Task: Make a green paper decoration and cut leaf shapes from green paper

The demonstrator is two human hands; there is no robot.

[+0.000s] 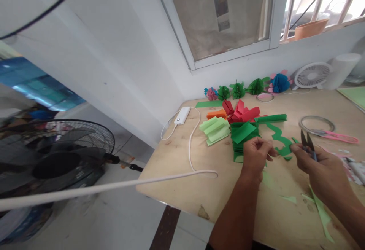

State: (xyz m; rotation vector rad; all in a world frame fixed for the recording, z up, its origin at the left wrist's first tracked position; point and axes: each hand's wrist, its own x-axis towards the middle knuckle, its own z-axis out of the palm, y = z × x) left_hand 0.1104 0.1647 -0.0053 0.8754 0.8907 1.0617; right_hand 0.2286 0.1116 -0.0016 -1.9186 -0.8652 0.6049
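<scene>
My left hand (256,153) is closed in a pinch on a cut strip of dark green paper (281,140) that curls up and to the right from my fingers. My right hand (319,166) grips small black scissors (308,142), blades pointing up, and its fingertip touches the same green strip. Both hands hover over the wooden table (182,177). Just behind my left hand lies a stack of folded dark green paper (242,132).
Folded light green (215,129), red (241,112) and orange (216,114) papers lie behind. A white power bank (182,115) with its cable sits at the left. Pink scissors (338,137), tape rolls, paper flowers (238,90) and a small white fan (312,75) stand near the wall. A floor fan (57,158) stands left.
</scene>
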